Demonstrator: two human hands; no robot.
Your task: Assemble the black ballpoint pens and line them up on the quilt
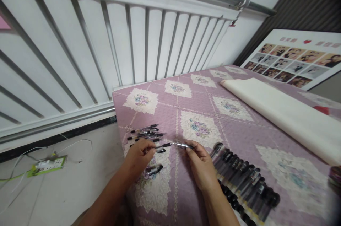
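Note:
My left hand (141, 155) is closed on an uncapped pen (165, 145), its tip pointing right. Pinched in my right hand (198, 158) is a dark pen cap (182, 145) with a shiny clip. The pen's tip and the cap's end nearly meet; I cannot tell whether they touch. Beyond my left hand lie several loose uncapped pens (149, 135) and caps. Another black cap (154, 170) rests nearer me. To the right of my right hand, several capped pens (245, 176) lie side by side in a row, with more black caps (234, 203) along their near side.
A purple floral cloth (165, 112) covers the table. A cream roll or folded sheet (271, 112) lies at right, before a photo board (295, 59). A white radiator (154, 41) stands behind. On the floor at left is a power strip (48, 166) with cables.

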